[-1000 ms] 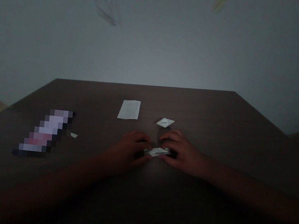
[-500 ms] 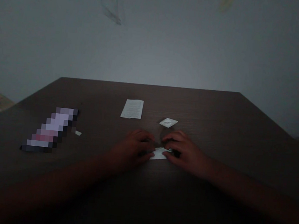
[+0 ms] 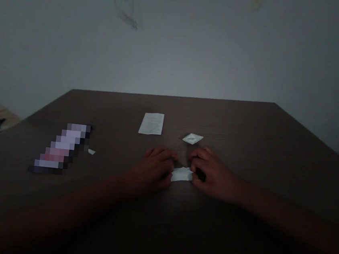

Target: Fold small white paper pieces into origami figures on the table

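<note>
A small white paper piece is stretched between my two hands, low over the dark table. My left hand pinches its left end between thumb and fingers. At the right end, my right hand grips it the same way, with the fingers curled. Whether the piece is folded or a packet, I cannot tell in the dim light. Just beyond my right hand lies a small white diamond-shaped packet with a raised oval in its middle.
A printed paper sheet lies farther back on the brown table. To the left is a blurred-out phone-like slab, with a tiny white scrap beside it. A clear plastic bag hangs on the wall behind.
My hands have drawn slightly apart, and more of the white paper piece shows between them. The fingers have closed tighter on its ends. The whole view has shifted slightly.
</note>
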### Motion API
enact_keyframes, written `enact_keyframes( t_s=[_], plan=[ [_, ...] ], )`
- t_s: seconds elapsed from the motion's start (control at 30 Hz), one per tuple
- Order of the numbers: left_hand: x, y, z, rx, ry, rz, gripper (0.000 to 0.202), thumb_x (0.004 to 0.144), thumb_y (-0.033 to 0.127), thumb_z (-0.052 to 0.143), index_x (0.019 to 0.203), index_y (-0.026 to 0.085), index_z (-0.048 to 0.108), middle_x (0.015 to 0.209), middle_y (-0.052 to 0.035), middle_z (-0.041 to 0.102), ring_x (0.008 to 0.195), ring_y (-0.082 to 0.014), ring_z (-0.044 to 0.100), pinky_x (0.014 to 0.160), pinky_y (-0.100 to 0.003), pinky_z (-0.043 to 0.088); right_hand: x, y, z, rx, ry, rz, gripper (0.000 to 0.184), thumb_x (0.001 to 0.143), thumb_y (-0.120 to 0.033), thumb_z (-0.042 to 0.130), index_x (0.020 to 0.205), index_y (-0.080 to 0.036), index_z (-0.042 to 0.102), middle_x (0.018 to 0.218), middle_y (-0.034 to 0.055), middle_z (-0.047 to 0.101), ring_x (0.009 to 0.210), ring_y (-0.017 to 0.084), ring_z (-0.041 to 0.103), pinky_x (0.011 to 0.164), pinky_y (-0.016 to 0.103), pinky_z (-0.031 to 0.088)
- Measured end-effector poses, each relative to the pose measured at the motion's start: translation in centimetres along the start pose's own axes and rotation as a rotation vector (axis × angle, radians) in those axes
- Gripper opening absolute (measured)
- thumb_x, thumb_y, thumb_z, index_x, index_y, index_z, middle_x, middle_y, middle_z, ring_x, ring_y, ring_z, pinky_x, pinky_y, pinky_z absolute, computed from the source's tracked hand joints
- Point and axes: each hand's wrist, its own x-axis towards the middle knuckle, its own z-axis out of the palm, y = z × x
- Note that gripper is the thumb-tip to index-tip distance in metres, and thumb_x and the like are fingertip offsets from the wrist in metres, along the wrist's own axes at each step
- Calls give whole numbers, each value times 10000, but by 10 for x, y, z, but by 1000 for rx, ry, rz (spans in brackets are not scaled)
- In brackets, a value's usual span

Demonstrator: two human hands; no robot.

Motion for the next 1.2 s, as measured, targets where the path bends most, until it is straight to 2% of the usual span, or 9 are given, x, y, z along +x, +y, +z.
enact_keyframes(
  t_s=[0.1,0.2,0.37,0.5,0.77,1.0,1.2],
  plan=[
    [1,2,2,16,9,22,106,1050,128,672,1009,225,673,1475,-103,746,1397,-341,668,1169,-534,535,2,-3,2,0,12,-58,59,1012,-175,751,1021,-232,743,1273,126,751,1200,331,680,1063,539,573],
    [4,6,7,46,9,4,60,1058,167,711,1045,225,714,1460,-105,744,1403,-369,671,1199,-565,530,4,-5,9,39,29,-109,60,1069,-206,729,1096,-241,769,1308,124,757,1259,324,682,1109,544,575],
    [9,11,11,24,-14,-4,97,1107,218,690,1175,222,759,1413,-130,749,1383,-378,675,1198,-597,549,6,-5,16,69,58,-114,106,1062,-215,768,1161,-249,787,1290,109,761,1275,323,694,1111,537,595],
    [9,9,12,8,1,0,113,1130,235,669,1183,231,768,1423,-123,746,1398,-371,664,1210,-600,559,5,-6,13,87,58,-98,125,1075,-229,765,1190,-272,791,1279,97,763,1266,317,696,1089,529,612],
    [4,4,12,1,31,-7,57,1093,230,738,1045,247,764,1467,-89,771,1419,-360,675,1229,-577,549,1,-3,11,103,50,-99,10,1087,-237,767,1092,-243,761,1281,110,764,1260,315,701,1109,535,603],
    [2,6,0,-39,-36,-54,118,1109,185,717,1001,203,762,1510,-86,749,1460,-332,641,1271,-540,485,-5,2,2,159,38,-98,113,1110,-239,734,1003,-233,697,1330,129,735,1310,309,685,1131,509,593],
    [0,3,-3,-59,-26,-24,123,1115,130,695,1020,195,739,1510,-94,743,1433,-306,647,1256,-517,490,-3,7,-1,175,12,-62,119,1022,-191,799,984,-230,693,1366,145,716,1368,332,670,1143,520,594]
  ],
)
